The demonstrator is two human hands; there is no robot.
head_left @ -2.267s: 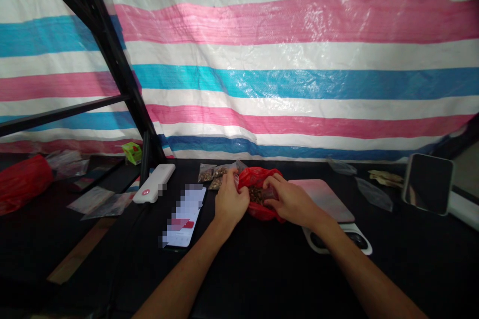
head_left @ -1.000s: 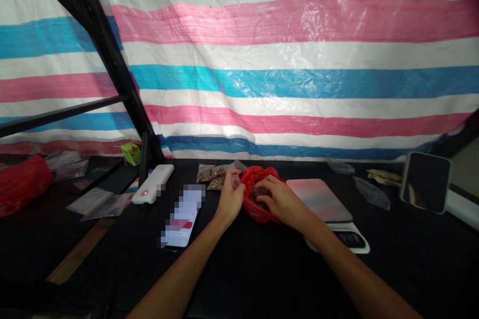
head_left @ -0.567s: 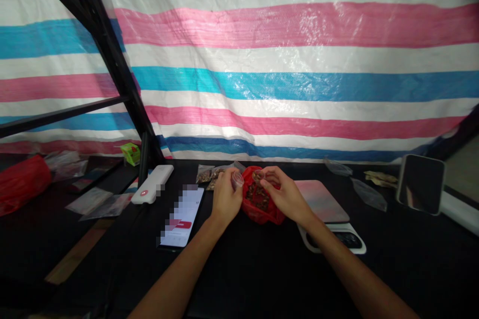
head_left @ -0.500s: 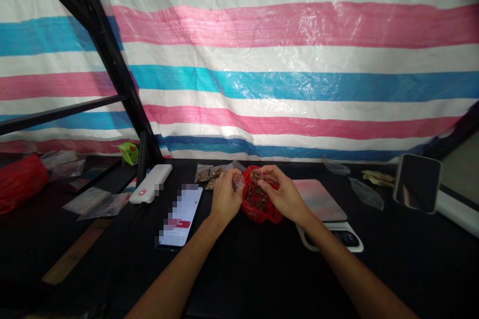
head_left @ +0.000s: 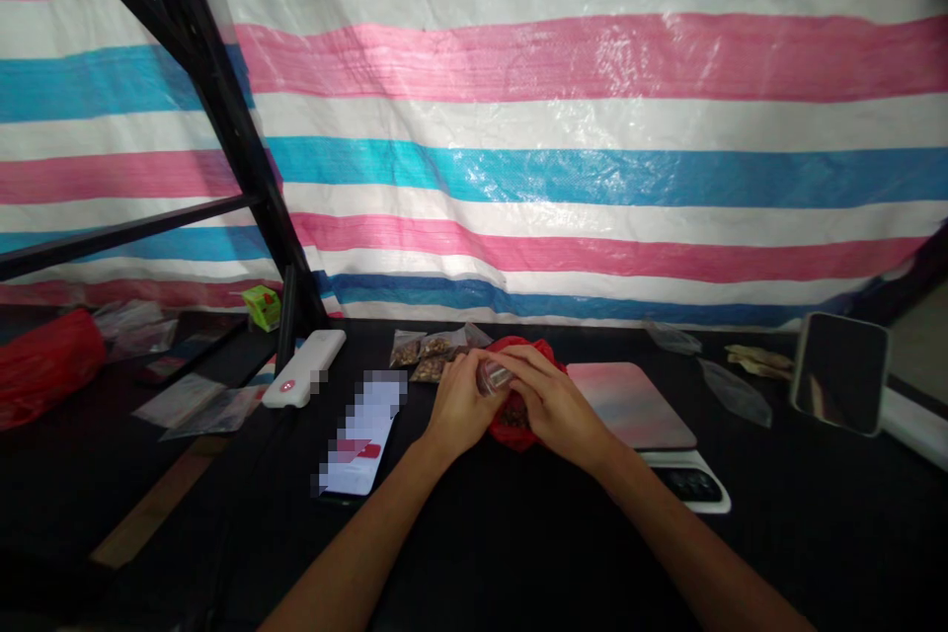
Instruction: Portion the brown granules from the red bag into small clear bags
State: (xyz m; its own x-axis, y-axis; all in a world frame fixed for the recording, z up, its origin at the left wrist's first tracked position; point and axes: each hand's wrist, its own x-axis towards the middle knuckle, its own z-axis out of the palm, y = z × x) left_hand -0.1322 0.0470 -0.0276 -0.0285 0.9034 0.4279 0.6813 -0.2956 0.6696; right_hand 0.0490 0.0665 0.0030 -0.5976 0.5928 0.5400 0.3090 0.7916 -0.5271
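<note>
Left hand point(head_left: 453, 407): fingers curled around what looks like a clear pouch point(head_left: 484, 379), at the left edge of the red bag point(head_left: 513, 438).
Right hand point(head_left: 554, 400): fingers closed on what seems a small clear cup point(head_left: 502, 373), reaching across the red bag until both hands meet.
Cup and pouch: together above the left side of the red bag, the cup lying tilted.
Brown pieces point(head_left: 516, 412): loose inside the red bag, under the right hand.
Step in hand: probably tipping a scoop of pieces from cup to pouch.
Next move: calls for a steady, open pouch mouth while the cup empties; strays would likely drop into the red bag.
Filled bags point(head_left: 436, 346): on the worktop point(head_left: 474, 543), left of the red bag and a little behind it.
Scale point(head_left: 633, 405): right of the red bag, its near left corner covered by the right forearm.
Hard to see: the cup's contents, the pouch's mouth and exactly where one clear wall ends and the other begins.
Phone point(head_left: 362, 474): left of the red bag, screen partly blurred out.
</note>
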